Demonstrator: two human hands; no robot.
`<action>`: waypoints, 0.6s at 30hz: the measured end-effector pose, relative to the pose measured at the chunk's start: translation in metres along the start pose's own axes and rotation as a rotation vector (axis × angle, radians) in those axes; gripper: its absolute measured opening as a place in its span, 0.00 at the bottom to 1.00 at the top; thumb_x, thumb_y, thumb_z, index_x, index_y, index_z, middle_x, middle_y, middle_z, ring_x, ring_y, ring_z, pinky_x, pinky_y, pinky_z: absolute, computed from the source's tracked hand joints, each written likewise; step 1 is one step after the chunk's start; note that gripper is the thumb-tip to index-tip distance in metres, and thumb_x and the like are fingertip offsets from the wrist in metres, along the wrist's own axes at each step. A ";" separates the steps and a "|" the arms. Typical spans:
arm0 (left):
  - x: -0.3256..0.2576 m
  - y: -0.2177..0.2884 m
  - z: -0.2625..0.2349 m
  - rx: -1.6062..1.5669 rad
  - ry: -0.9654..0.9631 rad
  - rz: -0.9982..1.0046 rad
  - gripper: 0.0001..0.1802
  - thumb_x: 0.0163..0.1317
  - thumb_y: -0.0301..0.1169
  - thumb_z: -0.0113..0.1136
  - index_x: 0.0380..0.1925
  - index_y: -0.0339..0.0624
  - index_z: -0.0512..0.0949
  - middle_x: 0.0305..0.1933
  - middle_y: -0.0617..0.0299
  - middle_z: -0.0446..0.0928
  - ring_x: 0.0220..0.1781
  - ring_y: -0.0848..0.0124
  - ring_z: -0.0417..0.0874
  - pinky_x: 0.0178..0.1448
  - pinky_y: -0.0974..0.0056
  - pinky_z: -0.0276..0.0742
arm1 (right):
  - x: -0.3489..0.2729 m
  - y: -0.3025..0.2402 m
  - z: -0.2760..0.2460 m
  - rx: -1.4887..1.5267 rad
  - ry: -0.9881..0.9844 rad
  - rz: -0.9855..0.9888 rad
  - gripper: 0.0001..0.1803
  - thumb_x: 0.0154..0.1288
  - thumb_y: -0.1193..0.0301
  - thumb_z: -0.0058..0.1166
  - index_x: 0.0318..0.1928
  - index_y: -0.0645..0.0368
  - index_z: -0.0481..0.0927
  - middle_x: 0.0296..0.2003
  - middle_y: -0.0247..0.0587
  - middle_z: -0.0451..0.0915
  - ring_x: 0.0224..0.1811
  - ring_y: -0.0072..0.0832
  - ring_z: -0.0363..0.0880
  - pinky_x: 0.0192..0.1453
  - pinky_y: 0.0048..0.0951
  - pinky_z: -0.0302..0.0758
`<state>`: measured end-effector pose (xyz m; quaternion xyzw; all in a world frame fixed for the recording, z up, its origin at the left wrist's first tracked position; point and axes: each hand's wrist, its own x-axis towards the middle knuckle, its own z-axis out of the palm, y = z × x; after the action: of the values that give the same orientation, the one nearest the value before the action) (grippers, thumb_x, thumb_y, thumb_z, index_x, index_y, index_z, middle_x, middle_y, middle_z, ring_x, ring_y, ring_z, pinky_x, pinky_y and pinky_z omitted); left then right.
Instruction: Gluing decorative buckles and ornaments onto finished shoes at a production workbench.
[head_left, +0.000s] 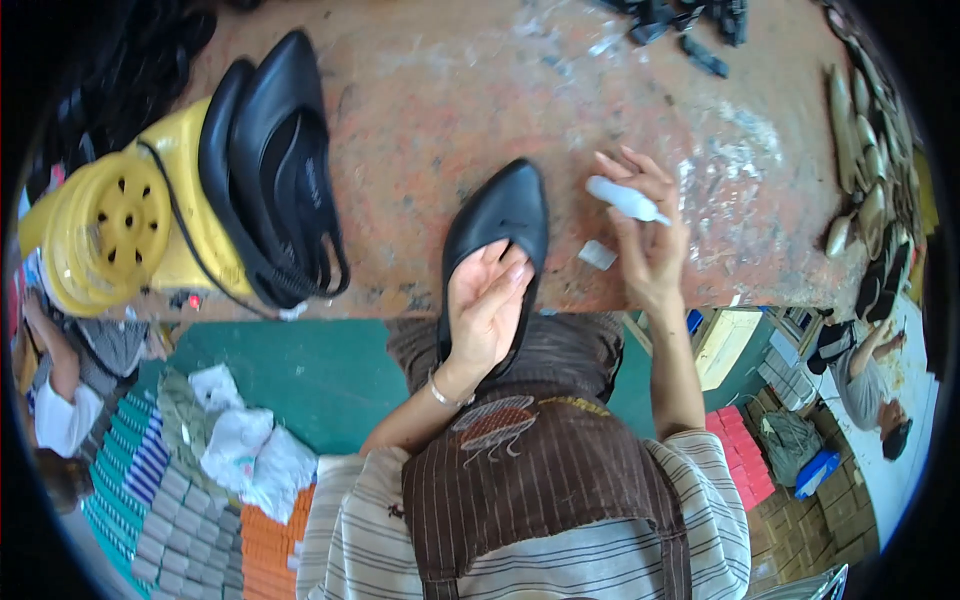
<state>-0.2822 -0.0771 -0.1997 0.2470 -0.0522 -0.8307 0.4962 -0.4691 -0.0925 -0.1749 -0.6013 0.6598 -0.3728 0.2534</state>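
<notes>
Nearest: brown striped apron (540, 470), just off the bench's (420, 130) near edge. Black pointed shoe (500, 205) straddles that edge, about mid-length of it, toe twd the far edge, heel end overhanging twd the apron. L hand (485, 315) lies palm up in the shoe's opening, fingers bent at the throat; can't tell if it's gripping or just resting. R hand (652, 245), over the near edge's R part, has a small white squeeze bottle (620, 197) held btw thumb & fingers, nozzle pointing R, away from & not touching the shoe. White scrap (598, 255) btw shoe & R hand.

Progress, my read: mid-job on this one. Shoe's shaped & in place, bottle's in hand; nothing's being applied rn. Can't tell if any's already on.

Near L corner: yellow machine (195, 240) w/ black shoes (280, 95) stacked against it; done or waiting, can't tell. R edge: row of beige shoes (845, 130), prob. a separate batch. Far edge, R half: loose black pcs (655, 20), use unclear.
</notes>
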 end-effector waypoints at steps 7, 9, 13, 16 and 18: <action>-0.004 0.008 0.010 0.118 0.152 -0.006 0.09 0.57 0.15 0.51 0.30 0.41 0.64 0.31 0.67 0.60 0.36 0.74 0.64 0.50 0.67 0.62 | 0.002 0.024 -0.006 -0.129 0.031 -0.018 0.20 0.54 0.85 0.48 0.49 0.59 0.71 0.54 0.42 0.75 0.66 0.45 0.62 0.70 0.49 0.55; -0.005 0.006 0.010 0.123 0.179 -0.006 0.10 0.57 0.15 0.51 0.29 0.41 0.63 0.31 0.67 0.59 0.36 0.74 0.64 0.50 0.67 0.62 | 0.019 0.039 -0.027 -0.266 0.282 -0.045 0.18 0.54 0.86 0.47 0.47 0.59 0.74 0.50 0.44 0.76 0.62 0.45 0.66 0.64 0.45 0.63; -0.008 0.003 -0.010 0.036 0.038 0.028 0.12 0.58 0.16 0.51 0.43 0.34 0.68 0.38 0.66 0.65 0.39 0.76 0.66 0.52 0.68 0.64 | 0.084 0.066 -0.064 -0.536 0.371 -0.136 0.18 0.55 0.80 0.54 0.48 0.57 0.78 0.45 0.45 0.77 0.49 0.44 0.72 0.55 0.39 0.69; -0.005 0.002 -0.006 0.009 0.034 0.045 0.16 0.59 0.16 0.51 0.49 0.31 0.67 0.41 0.64 0.67 0.40 0.75 0.67 0.54 0.67 0.64 | 0.099 0.092 -0.066 -0.585 0.263 -0.127 0.15 0.56 0.76 0.57 0.46 0.55 0.80 0.41 0.44 0.77 0.42 0.41 0.75 0.47 0.35 0.72; -0.002 0.001 0.000 0.028 0.061 0.019 0.19 0.60 0.17 0.50 0.53 0.30 0.67 0.44 0.62 0.69 0.42 0.74 0.68 0.55 0.67 0.64 | 0.091 0.096 -0.070 -0.539 0.299 -0.083 0.12 0.58 0.76 0.56 0.44 0.56 0.81 0.36 0.45 0.76 0.39 0.40 0.76 0.45 0.33 0.72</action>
<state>-0.2808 -0.0763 -0.1987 0.2786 -0.0508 -0.8173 0.5018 -0.5954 -0.1691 -0.1996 -0.6116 0.7398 -0.2788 -0.0304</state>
